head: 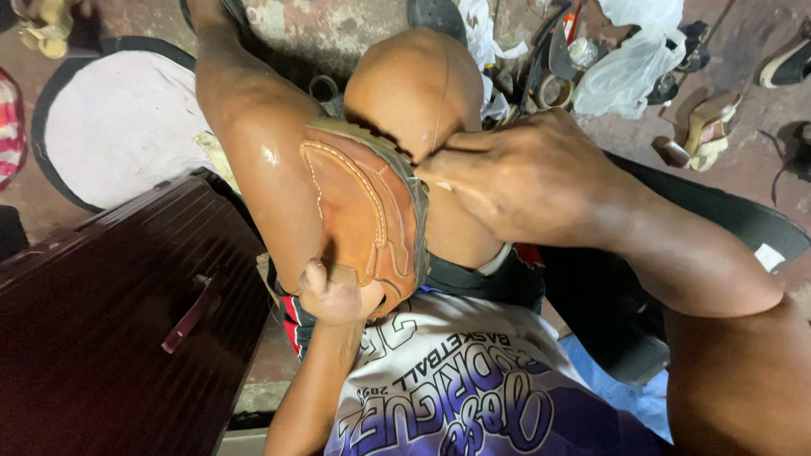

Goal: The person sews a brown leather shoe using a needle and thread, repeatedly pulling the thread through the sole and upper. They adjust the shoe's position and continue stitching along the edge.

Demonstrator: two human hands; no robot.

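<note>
Rough concrete floor (338,34) is showing behind everything, stained and patchy. At the centre a tan leather shoe (367,215) is lying clamped between the person's raised knees, its stitched upper turned toward the camera and its dark sole edge facing the right knee.

At the lower end of the shoe, the left hand (334,291) is curling shut around the heel part, with the thumb pressing on the leather. At the upper right edge of the shoe, the right hand (524,173) is pinching with fingers pressed together against the sole seam; whatever small thing it may be gripping there is too hidden to tell.

Left of the shoe, a dark maroon ribbed case (110,312) with a handle is lying flat, and beyond that a round white cushion (127,118) with a dark rim is sitting on the floor. Up and right of the shoe, a white plastic bag (629,63) is lying among a clutter of tools and scraps, and farther right a beige high-heeled sandal (705,127) is resting on the floor. Below the shoe, the person's purple and white printed jersey (473,388) is filling the foreground.
</note>
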